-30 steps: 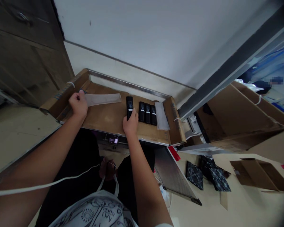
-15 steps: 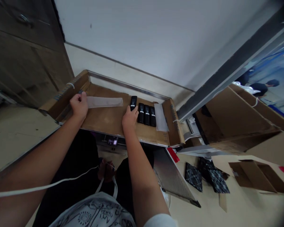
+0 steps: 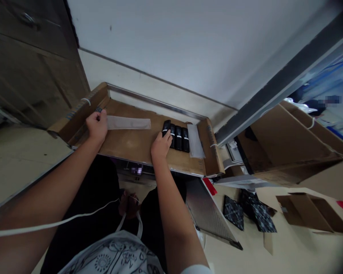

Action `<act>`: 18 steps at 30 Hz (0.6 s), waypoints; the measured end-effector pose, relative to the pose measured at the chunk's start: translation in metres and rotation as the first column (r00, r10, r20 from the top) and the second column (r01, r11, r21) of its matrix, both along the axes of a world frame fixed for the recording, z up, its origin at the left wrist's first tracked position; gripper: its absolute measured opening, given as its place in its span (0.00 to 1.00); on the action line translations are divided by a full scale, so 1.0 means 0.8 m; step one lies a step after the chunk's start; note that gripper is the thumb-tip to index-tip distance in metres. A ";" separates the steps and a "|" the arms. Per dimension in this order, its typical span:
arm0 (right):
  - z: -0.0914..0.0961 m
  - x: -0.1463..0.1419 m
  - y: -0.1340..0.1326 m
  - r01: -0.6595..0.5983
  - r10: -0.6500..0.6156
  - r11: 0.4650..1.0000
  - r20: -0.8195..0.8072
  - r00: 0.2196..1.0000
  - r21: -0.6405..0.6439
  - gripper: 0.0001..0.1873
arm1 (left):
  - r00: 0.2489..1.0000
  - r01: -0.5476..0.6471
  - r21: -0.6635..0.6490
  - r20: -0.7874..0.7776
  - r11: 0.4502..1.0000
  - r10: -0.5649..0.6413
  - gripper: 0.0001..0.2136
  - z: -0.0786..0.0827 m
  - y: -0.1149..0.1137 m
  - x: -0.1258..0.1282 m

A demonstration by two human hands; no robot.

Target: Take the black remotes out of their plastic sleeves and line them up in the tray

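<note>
A cardboard-lined tray lies in front of me. My left hand is closed at its left side, at the near end of a flat, translucent white sleeve that stretches to the right. A small dark patch shows above those fingers; I cannot make it out. My right hand is wrapped round the lower part of a slim black remote-like device with a white label. That device sits slightly tilted beside a row of similar black devices. Right of the row lies another white sleeve.
A wall rises behind the tray. On the right stand a big open carton, a smaller box and black patterned packages on the floor. A metal panel juts out below. A white cord crosses my left forearm.
My right hand has moved slightly right with the black device, bringing it against the row. My left hand and the sleeve have hardly moved.
</note>
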State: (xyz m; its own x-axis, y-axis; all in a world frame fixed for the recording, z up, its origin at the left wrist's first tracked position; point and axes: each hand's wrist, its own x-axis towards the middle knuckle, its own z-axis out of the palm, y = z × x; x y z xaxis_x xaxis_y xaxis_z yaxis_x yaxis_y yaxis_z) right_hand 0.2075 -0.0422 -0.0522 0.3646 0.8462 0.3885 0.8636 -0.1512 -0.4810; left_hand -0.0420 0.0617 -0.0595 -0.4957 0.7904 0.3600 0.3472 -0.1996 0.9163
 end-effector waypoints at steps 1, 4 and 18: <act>0.000 0.001 -0.002 -0.003 0.003 1.000 -0.001 1.000 0.009 0.23 | 1.000 0.003 0.007 0.003 1.000 -0.003 0.17 0.001 0.000 0.000; 0.000 0.002 -0.007 0.000 0.000 1.000 0.007 1.000 0.002 0.21 | 1.000 0.007 0.008 0.014 1.000 -0.007 0.17 0.004 -0.002 0.002; 0.003 0.002 -0.019 0.014 -0.012 1.000 0.145 0.989 -0.014 0.16 | 1.000 0.006 -0.027 -0.009 1.000 -0.006 0.16 0.003 -0.001 0.003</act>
State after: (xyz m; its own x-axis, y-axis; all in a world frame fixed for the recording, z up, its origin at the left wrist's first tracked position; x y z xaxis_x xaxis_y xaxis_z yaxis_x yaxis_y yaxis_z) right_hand 0.2089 -0.0572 -0.0501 0.3168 0.8480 0.4249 0.9217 -0.1695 -0.3489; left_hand -0.0400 0.0608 -0.0572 -0.4879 0.8028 0.3428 0.3542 -0.1768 0.9183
